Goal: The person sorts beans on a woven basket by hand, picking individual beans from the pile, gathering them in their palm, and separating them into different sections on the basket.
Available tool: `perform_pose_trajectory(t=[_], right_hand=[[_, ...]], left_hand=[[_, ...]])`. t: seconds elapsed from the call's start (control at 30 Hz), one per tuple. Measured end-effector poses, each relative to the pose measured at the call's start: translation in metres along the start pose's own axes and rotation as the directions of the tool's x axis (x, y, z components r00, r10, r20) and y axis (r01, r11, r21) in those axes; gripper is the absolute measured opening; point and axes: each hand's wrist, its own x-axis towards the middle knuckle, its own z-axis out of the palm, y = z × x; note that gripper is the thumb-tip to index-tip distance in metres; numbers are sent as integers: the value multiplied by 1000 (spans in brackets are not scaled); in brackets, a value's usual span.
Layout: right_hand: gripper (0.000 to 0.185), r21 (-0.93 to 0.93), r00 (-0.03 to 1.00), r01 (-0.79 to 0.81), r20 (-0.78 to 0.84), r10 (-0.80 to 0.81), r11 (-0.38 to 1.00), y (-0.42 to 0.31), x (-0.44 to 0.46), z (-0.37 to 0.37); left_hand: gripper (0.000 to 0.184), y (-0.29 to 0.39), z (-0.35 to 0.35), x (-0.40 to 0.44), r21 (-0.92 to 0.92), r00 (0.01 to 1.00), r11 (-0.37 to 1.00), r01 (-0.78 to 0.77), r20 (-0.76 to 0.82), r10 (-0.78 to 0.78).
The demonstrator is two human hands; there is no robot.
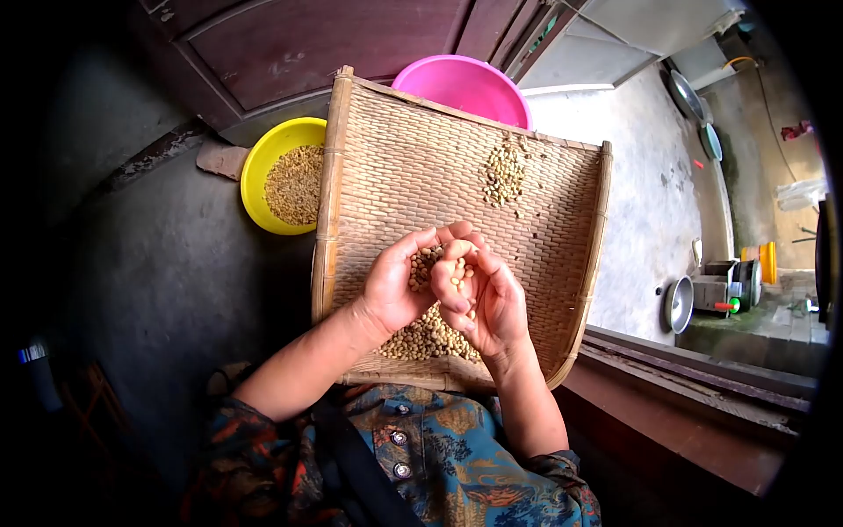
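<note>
My left hand (392,279) is cupped, palm inward, with pale tan beans (425,266) in its hollow. Against it rests my right hand (497,303), its fingers curled over toward the left palm and several beans (460,275) showing among them. Both hands are above the near half of a woven bamboo winnowing tray (395,167). Under the wrists lies a larger heap of beans (430,338) at the tray's near edge. A smaller, greener-looking pile (504,174) sits toward the far right of the weave, with a few dark bits scattered about it.
A yellow basin (255,198) holding small tan grains or beans stands left of the tray. Behind the tray is a pink basin (461,83), partly hidden. A dark red door (325,53) is at the back. On the right are a door sill (694,373) and a metal bowl (679,305).
</note>
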Motion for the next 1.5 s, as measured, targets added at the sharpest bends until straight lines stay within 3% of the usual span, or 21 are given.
perform_pose_trajectory(t=[0.07, 0.17, 0.2, 0.23, 0.27, 0.33, 0.47, 0.57, 0.6, 0.7, 0.8, 0.83, 0.9, 0.93, 1.0, 1.07, 1.1, 1.13, 1.23, 1.37, 1.5], right_hand=[[53, 157, 999, 10, 36, -16, 988, 2, 0, -2], [66, 235, 999, 14, 39, -24, 972, 4, -2, 2], [71, 371, 974, -66, 224, -20, 926, 5, 1, -1], [72, 377, 981, -35, 191, -40, 926, 6, -1, -1], [72, 382, 986, -4, 157, -60, 924, 8, -3, 4], [75, 444, 984, -1, 160, -78, 896, 9, -5, 4], [79, 374, 983, 78, 126, -135, 924, 9, -7, 8], [82, 362, 985, 116, 80, -154, 925, 7, -8, 10], [83, 365, 985, 116, 78, -155, 924, 6, -8, 11], [84, 362, 983, 132, 71, -168, 923, 4, -9, 12], [84, 334, 973, 210, 19, -230, 919, 2, -9, 11], [83, 322, 966, 246, -5, -258, 914, 1, -9, 10], [82, 328, 958, 276, -14, -287, 903, -1, -8, 8], [82, 334, 955, 282, -13, -295, 899, -1, -7, 6], [82, 324, 953, 280, 17, -301, 904, -2, -6, -3], [82, 178, 947, 320, -53, -316, 931, -1, -4, 2], [82, 101, 942, 334, -86, -326, 937, 0, -3, 5], [82, 1, 930, 349, -122, -346, 937, 1, -2, 3], [80, -51, 909, 298, -289, -300, 953, 11, 0, -4], [74, 106, 930, 296, -259, -261, 949, 21, 0, -36], [69, 64, 920, 277, -307, -245, 959, 23, -3, -37]], left_hand=[[42, 1, -6, 1, -158, 990, 986, 50, 136, -29], [41, 2, -19, 6, -286, 949, 943, 168, 306, -76], [42, 0, -19, 6, -250, 964, 957, 144, 253, -79], [43, -2, -19, 7, -212, 977, 970, 121, 199, -79], [43, -4, -18, 6, -280, 949, 942, 183, 300, -96], [41, -9, -26, 4, -250, 970, 958, 137, 232, -78], [35, -19, -60, 8, -316, 984, 942, 116, 165, -66], [30, -12, -32, -1, -238, 998, 970, 49, -17, -55], [28, -8, -26, -2, -129, 995, 990, 49, 95, -37], [25, -3, -6, -2, -96, 934, 993, -76, -355, 37], [29, 16, -17, -5, 10, 992, 996, -84, -92, 84], [38, 17, -2, -8, 150, 975, 977, -149, -141, 171], [31, 25, 1, -15, 323, 972, 923, -209, 173, 160], [27, 20, 12, -17, 527, 955, 796, -296, 189, 230], [21, -3, 38, -21, 824, 897, 398, -403, 271, 348], [16, -18, 22, -13, 826, 749, -215, -521, 564, 348], [17, -18, 29, -19, 775, 764, -470, -422, 584, 276], [16, -22, 33, -18, 699, 724, -596, -395, 637, 267], [12, -25, 30, -18, 558, 806, -784, -274, 577, 129], [8, -25, 24, -18, 497, 824, -815, -298, 565, 43], [13, -20, 18, -19, 552, 882, -779, -299, 471, -4]])
